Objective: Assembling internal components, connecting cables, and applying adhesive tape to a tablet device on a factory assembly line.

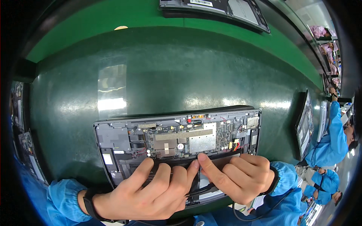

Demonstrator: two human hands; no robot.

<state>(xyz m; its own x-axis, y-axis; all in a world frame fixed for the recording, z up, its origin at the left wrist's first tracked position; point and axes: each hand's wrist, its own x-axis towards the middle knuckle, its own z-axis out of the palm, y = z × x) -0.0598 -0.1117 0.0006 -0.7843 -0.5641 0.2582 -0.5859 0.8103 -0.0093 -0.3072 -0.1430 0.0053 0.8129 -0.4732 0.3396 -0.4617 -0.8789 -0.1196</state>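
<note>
An opened laptop base [113, 137] lies in front of me, its circuit board [181, 141] and coloured wires exposed. My left hand [151, 192] rests over its near half with fingers apart. Its thumb tip presses near the board's lower edge. From the right comes my right hand [241, 177], fingers curled in, its thumb tip touching down beside my left thumb. A slim black tool or cable end [205, 189] sticks out from under the right hand; its kind I cannot make out. Both hands hide much of the laptop's near half.
Another opened laptop [215, 11] lies at the far edge on a bright green strip [94, 26]. More opened units stand at left [32, 154] and right [304, 126]. A black cord [260, 218] loops below my right sleeve. Co-workers in blue [328, 135] sit at right.
</note>
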